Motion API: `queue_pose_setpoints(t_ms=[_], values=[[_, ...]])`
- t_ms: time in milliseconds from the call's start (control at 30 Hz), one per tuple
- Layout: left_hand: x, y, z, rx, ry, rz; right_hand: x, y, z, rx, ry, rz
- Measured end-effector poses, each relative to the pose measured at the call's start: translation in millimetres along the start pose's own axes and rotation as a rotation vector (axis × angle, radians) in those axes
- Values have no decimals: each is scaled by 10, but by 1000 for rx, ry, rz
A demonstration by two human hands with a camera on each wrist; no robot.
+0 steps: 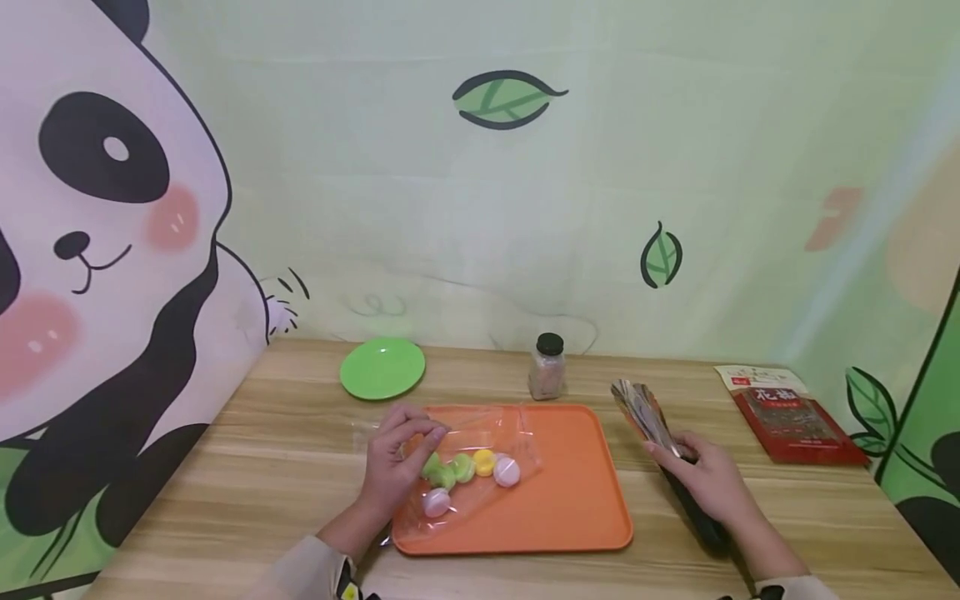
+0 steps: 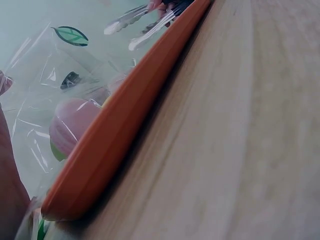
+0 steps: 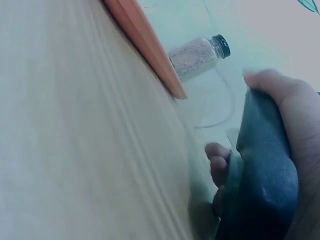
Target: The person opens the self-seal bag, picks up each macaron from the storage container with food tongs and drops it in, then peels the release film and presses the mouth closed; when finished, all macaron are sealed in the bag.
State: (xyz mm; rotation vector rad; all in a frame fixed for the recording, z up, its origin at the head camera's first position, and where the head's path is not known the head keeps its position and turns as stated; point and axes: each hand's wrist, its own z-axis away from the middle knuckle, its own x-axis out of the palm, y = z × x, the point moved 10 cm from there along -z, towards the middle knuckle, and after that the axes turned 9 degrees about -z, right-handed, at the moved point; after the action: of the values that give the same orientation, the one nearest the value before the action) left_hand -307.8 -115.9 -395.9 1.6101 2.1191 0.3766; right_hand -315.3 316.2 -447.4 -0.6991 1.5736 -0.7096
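Observation:
My left hand [image 1: 396,458] pinches the edge of a clear plastic bag [image 1: 480,421] above an orange tray [image 1: 573,492]. Through or beside the film show green pieces [image 1: 463,467], a yellow piece [image 1: 484,462] and two pale pink round pieces [image 1: 506,472]; whether they lie inside the bag or under it I cannot tell. To the right of the tray, my right hand [image 1: 701,471] grips metal tongs [image 1: 649,412] by their black handles [image 3: 265,170]. The metal ends point away from me, close together in the head view. In the left wrist view, the tongs' tips [image 2: 135,42] appear beyond the tray.
A green plate [image 1: 382,368] lies at the back left. Behind the tray stands a black-lidded glass jar [image 1: 547,371] of pinkish grains. At the right lies a red packet [image 1: 798,421]. A printed cloth wall [image 1: 420,208] borders the wooden table [image 1: 277,467].

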Motion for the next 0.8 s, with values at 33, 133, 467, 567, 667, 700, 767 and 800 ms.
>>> queue_pose_setpoints(t_ms=[33,133,467,567,667,700,767,800], values=[[-1,-1,2,1,-1,-1,-15,51,7,30,15,-8],[-1,-7,3,-2,-5,1,-65,161,9,94,63,-12],[-4,-21,13,-18,-9,-3,-47,236,-3,130,68,42],[-2,-26,20,-20,-10,-1,17,143,-6,37,62,101],[1,-33,25,-22,-11,0,80,70,4,-30,57,159],[2,-35,25,-22,-12,0,96,58,11,-37,53,174],[4,-40,26,-22,-12,-2,115,60,17,-28,42,175],[5,-41,24,-23,-12,-2,120,66,18,-17,34,170]])
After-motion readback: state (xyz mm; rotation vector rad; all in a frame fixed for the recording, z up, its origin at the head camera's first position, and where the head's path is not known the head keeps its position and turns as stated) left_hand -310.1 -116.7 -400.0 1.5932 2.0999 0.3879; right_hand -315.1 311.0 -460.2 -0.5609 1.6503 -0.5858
